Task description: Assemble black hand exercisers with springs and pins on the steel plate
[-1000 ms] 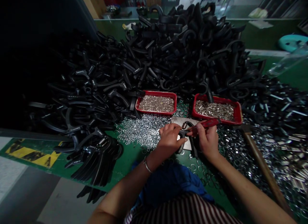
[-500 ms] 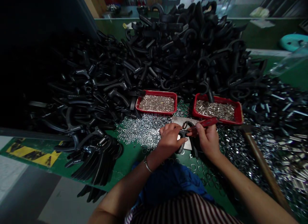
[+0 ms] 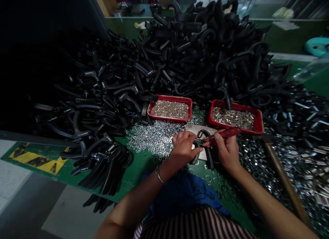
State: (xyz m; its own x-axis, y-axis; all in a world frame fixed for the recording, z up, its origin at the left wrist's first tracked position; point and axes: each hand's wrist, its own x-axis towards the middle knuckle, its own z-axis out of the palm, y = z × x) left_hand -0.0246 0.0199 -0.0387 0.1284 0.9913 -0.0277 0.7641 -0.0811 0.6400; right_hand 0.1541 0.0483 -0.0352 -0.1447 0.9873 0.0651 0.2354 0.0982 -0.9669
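Low in the middle of the head view, a black two-armed hand grip with a coil spring (image 3: 210,159) rests over a pale metal plate (image 3: 189,127). My left hand (image 3: 183,148) is closed on its left side, thumb and fingers at the black part. From the right, my right hand (image 3: 228,150) grasps a red-handled tool (image 3: 230,132), whose front end points left at the grip. Exactly where the tool's tip touches is hidden by my fingers. Small shiny washers (image 3: 151,136) lie scattered beside my left hand, with larger rings (image 3: 216,179) near my right wrist.
Two red trays stand behind my hands, one of tiny metal bits (image 3: 170,120), one of short pins (image 3: 258,121). Black handles (image 3: 180,57) are heaped behind, with sprung grips (image 3: 102,170) stacked at left. A hammer (image 3: 285,180) lies right, among shiny metal parts (image 3: 305,177).
The whole view has shifted slightly, so the trays and hands appear a little further right. Both hands keep their holds on the hand grip and the red-handled tool.
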